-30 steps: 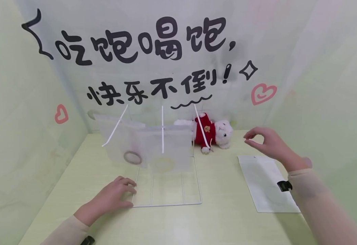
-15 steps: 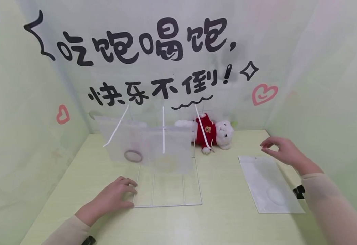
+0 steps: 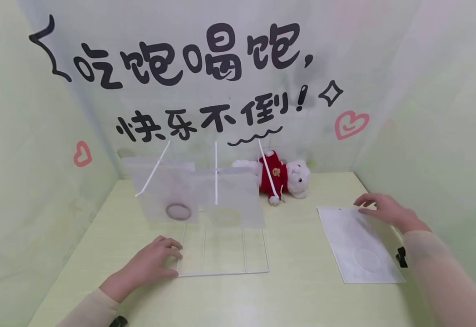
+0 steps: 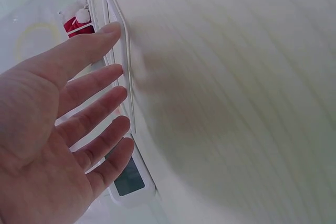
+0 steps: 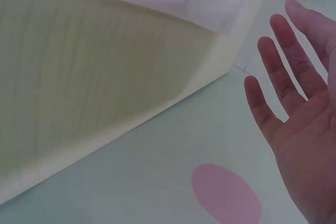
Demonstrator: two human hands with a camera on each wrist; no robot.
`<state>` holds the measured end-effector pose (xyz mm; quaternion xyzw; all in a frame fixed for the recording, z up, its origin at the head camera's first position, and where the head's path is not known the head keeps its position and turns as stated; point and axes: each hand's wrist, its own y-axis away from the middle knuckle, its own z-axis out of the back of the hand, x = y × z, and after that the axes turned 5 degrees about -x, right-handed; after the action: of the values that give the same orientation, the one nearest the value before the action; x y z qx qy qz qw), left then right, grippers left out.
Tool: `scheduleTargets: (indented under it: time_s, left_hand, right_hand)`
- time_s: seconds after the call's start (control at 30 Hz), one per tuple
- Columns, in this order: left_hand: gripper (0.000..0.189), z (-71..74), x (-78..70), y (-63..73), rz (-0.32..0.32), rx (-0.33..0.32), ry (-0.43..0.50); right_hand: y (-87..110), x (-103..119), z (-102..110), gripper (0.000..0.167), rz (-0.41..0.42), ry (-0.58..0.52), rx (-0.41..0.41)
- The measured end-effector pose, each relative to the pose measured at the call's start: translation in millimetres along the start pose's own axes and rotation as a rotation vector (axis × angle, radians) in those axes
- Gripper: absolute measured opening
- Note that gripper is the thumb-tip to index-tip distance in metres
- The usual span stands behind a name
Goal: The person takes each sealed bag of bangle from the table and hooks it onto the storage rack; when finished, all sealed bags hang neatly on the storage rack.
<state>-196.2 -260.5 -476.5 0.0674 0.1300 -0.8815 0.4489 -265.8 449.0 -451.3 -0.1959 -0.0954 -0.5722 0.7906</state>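
A white wire rack (image 3: pixel 235 273) stands on the table with three slanted prongs. From it hang two translucent pouches: the left pouch (image 3: pixel 152 181) holds a dark ring (image 3: pixel 178 211), and the middle pouch (image 3: pixel 238 190) a pale yellow ring (image 3: pixel 226 217). My left hand (image 3: pixel 146 265) rests its fingertips along the base's left side; the left wrist view shows its fingers extended, touching the wire. A third pouch (image 3: pixel 344 240) lies flat at the right, a pale ring (image 3: pixel 367 260) showing through. Over its far right corner is my right hand (image 3: pixel 389 212), fingers loosely bent, holding nothing.
Behind the rack lies a white plush toy (image 3: pixel 297 179) in a red top (image 3: pixel 271 181). Printed fabric walls enclose the table (image 3: pixel 254 304) at the back and sides. A white device with a dark screen (image 4: pixel 130 177) shows beyond my left fingers.
My right hand has moved right and lower, coming from left of the flat pouch's far edge to its far right corner. The hanging pouches have swung slightly. My left hand has stayed put.
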Motion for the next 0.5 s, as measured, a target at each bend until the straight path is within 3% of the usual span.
scheduleTargets:
  time_s: [0.5]
  left_hand:
    - [0.036, -0.8, 0.5, 1.5, 0.004, 0.000, 0.018]
  right_hand:
    - [0.2, -31, -16, 0.028, -0.070, 0.006, 0.046]
